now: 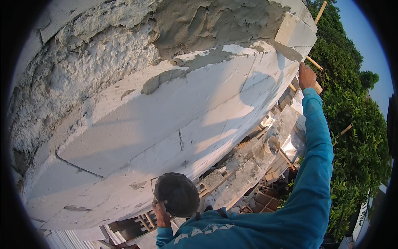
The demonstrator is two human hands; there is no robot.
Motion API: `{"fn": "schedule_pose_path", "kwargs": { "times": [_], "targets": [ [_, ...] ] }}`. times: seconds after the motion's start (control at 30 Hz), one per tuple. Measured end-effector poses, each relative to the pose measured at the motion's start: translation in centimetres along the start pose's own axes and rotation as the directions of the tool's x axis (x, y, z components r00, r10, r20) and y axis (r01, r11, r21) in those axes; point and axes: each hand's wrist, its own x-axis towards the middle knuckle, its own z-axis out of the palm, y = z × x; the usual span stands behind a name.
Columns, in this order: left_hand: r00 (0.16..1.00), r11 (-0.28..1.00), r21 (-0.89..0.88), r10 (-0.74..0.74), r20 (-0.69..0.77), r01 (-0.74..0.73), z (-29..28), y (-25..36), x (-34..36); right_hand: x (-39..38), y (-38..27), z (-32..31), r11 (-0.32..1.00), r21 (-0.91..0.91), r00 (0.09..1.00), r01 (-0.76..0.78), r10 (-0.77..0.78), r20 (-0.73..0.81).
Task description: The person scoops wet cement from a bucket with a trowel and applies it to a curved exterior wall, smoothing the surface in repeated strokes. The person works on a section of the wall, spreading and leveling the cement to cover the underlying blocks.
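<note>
At the lower middle, my left hand [161, 213] grips the edge of a black bucket [177, 195], whose thin wire handle stands toward the wall. What the bucket holds is too dark to make out. My right arm reaches far out to the right, where my right hand [307, 77] is closed around a wooden-handled trowel [318, 87]. Only the handle's end shows clearly; I cannot tell the blade from the grey patch by the block. Just beyond that hand, a pale block [295, 32] sits at the wall's edge. Wet grey mortar [211, 25] covers part of the wall top.
The white block wall [166, 124] curves across the view. Below it runs a plank scaffold [244, 176] carrying a small pail [272, 145]. Wooden poles [314, 63] jut out near my right hand. Leafy trees [356, 145] stand to the right; bricks and timber lie far below.
</note>
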Motion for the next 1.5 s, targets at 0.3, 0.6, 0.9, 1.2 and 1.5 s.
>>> {"fn": "schedule_pose_path", "kwargs": {
  "times": [0.3, 0.6, 0.9, 1.2, 1.5],
  "targets": [
    [0.561, -0.132, 0.674, 0.452, 0.694, -0.727, -4.3, -2.4, 3.1, -3.7, -3.5, -6.0, 0.956, 0.243, 0.985, 0.161, -0.141, -0.096],
    [0.995, 0.997, 0.032, -0.064, -0.082, 0.067, 1.3, -0.5, 1.3, -6.2, -8.6, -9.4, 0.907, 0.417, 0.998, 0.05, -0.034, -0.046],
    [0.967, 0.927, 0.278, 0.227, 0.117, -0.251, -1.7, -3.3, 2.4, -7.7, -12.1, -14.7, 0.864, 0.48, 0.986, 0.151, -0.094, -0.14],
    [0.998, 0.996, 0.095, 0.004, -0.064, 0.002, -0.9, -0.4, 0.6, -9.6, -16.6, -22.4, 0.782, 0.559, 0.959, 0.275, -0.184, -0.215],
    [0.996, 1.0, -0.011, -0.011, -0.088, 0.01, -3.0, -0.9, -0.2, -11.5, -21.2, -28.2, 0.66, 0.642, 0.921, 0.39, -0.274, -0.278]
  ]
}}
